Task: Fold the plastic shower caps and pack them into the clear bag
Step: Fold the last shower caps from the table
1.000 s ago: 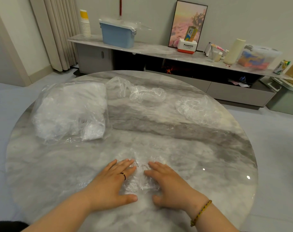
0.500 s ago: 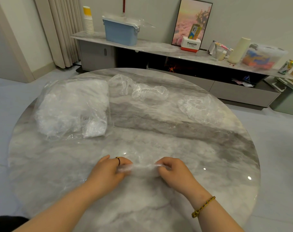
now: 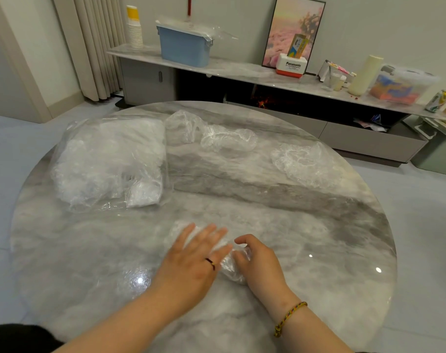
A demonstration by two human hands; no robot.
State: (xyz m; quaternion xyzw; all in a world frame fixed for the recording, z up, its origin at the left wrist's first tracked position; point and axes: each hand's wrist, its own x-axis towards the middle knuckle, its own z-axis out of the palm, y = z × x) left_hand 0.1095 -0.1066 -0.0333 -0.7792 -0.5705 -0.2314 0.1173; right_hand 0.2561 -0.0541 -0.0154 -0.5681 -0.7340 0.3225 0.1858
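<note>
A clear folded shower cap lies on the round marble table near its front edge. My left hand lies flat on it with straight fingers, pressing it down. My right hand curls its fingers round the cap's right end. The clear bag, stuffed with white folded caps, sits at the table's left. Two loose caps lie further back: one crumpled at the far middle, one at the far right.
Behind the table runs a low marble sideboard with a blue bin, stacked paper cups, a framed picture and a clear storage box. Grey floor surrounds the table.
Both hands were flat on the cap, then pinched and lifted its ends. Now the left hand is flat on the folded cap and the right hand grips its right end.
</note>
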